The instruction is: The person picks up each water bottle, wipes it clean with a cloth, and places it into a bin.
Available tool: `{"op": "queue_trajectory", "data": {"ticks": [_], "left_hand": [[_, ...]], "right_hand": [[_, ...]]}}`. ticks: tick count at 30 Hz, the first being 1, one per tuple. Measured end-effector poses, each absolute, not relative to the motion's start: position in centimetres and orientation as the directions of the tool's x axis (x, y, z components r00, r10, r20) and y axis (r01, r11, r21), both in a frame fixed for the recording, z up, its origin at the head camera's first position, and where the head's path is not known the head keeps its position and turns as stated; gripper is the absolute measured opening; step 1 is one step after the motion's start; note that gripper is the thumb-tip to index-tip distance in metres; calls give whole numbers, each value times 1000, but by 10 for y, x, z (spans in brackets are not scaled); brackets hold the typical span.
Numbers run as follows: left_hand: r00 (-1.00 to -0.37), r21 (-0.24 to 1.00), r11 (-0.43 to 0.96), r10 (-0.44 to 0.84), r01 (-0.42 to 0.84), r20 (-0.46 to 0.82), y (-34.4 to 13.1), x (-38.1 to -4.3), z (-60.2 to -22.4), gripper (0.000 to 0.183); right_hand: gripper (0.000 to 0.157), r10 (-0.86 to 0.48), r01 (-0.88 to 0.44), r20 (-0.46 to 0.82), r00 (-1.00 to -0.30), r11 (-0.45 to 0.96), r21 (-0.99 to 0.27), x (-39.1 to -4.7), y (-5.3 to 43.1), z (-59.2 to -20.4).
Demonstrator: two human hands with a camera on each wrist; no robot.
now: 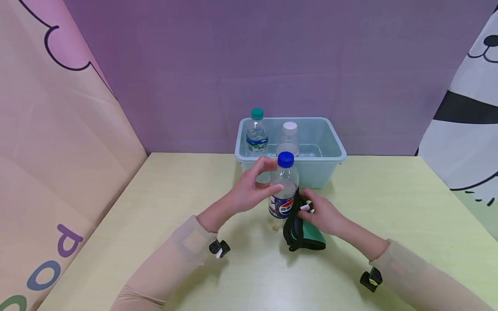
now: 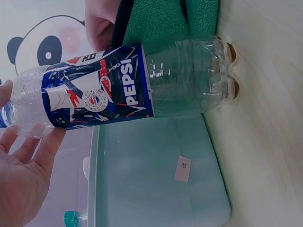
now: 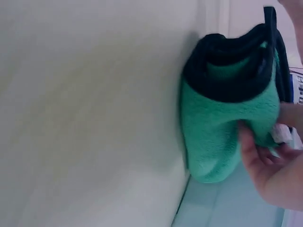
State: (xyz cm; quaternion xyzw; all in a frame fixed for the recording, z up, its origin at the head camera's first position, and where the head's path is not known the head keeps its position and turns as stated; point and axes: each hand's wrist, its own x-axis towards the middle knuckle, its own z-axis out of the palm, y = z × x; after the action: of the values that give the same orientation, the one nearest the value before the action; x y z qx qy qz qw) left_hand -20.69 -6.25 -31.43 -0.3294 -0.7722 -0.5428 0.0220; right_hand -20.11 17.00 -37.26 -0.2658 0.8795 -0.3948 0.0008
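A clear plastic Pepsi bottle (image 1: 281, 207) with a blue cap stands upright on the table. My left hand (image 1: 253, 185) holds it at the shoulder, thumb on one side and fingers on the other, as the left wrist view also shows. Just right of the bottle, my right hand (image 1: 320, 211) pinches a folded green cloth (image 1: 312, 235) with black edging and a white tag. The cloth stands on the table in folds, close against the bottle. In the right wrist view, the thumb and fingers press into the cloth's green side (image 3: 210, 123).
Behind the bottle stands a light blue plastic bin (image 1: 320, 172). Inside it are a green-capped bottle (image 1: 256, 134) and a white-capped bottle (image 1: 289, 138). A purple backdrop (image 1: 218, 65) rises behind the pale wooden table (image 1: 186, 185), with printed cloth at both sides.
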Motion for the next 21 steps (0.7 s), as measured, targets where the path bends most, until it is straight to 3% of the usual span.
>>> {"op": "queue_trajectory", "data": {"ticks": [8, 21], "left_hand": [[-787, 823, 202, 478, 531, 390, -64, -207, -318, 49], [-761, 814, 160, 490, 558, 425, -62, -207, -318, 50]], "right_hand": [[33, -326, -473, 350, -878, 479, -739, -197, 169, -345], [32, -244, -617, 568, -786, 354, -703, -189, 167, -303]]}}
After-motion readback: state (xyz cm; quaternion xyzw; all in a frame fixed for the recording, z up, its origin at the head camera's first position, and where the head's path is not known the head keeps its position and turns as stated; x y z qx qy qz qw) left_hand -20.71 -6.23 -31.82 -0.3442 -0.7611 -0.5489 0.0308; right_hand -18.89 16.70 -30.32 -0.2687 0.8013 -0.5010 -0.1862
